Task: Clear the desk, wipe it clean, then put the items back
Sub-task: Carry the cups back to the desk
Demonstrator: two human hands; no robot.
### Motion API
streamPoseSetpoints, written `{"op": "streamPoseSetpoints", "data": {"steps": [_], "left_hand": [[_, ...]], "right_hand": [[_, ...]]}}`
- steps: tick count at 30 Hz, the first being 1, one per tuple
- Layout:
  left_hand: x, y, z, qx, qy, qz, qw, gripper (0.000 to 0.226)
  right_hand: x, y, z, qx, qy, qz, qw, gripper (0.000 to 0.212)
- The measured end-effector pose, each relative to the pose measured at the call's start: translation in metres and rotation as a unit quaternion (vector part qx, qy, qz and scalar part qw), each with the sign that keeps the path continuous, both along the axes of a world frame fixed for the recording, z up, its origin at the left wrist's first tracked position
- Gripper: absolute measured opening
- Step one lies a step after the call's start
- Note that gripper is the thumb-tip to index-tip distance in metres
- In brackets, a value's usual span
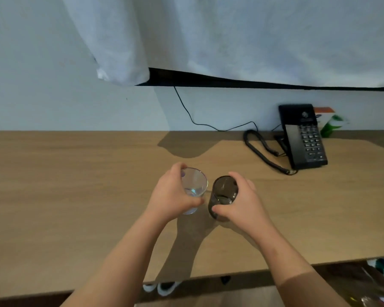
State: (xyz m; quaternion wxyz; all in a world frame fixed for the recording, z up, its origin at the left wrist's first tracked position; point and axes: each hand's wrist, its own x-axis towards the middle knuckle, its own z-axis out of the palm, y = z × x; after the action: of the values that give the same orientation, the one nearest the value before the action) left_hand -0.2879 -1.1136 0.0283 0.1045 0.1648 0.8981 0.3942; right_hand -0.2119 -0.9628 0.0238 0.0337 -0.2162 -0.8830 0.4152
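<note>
A clear glass (195, 182) and a dark smoked glass (224, 191) stand upright side by side near the middle of the wooden desk (75, 185). My left hand (171, 196) wraps the clear glass from its left side. My right hand (242, 202) wraps the dark glass from its right, thumb low on the front. Both glasses look empty; I cannot tell whether their bases touch the desk.
A black desk phone (302, 136) with a coiled cord (262, 151) sits at the back right, a white-and-green box (330, 122) behind it. A thin cable (186, 109) runs down the wall. A white cloth (208, 36) hangs above. Shoes (162, 286) show under the front edge.
</note>
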Motion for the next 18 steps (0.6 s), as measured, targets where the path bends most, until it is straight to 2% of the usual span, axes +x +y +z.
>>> {"op": "streamPoseSetpoints", "data": {"steps": [8, 18], "left_hand": [[0.009, 0.082, -0.008, -0.005, -0.013, 0.030, 0.999, 0.081], [-0.041, 0.128, -0.034, -0.025, -0.018, 0.033, 0.999, 0.086]], "right_hand": [[-0.003, 0.094, 0.000, 0.006, -0.008, 0.038, 0.999, 0.085], [-0.046, 0.140, -0.021, 0.043, -0.046, 0.033, 0.997, 0.087]]}}
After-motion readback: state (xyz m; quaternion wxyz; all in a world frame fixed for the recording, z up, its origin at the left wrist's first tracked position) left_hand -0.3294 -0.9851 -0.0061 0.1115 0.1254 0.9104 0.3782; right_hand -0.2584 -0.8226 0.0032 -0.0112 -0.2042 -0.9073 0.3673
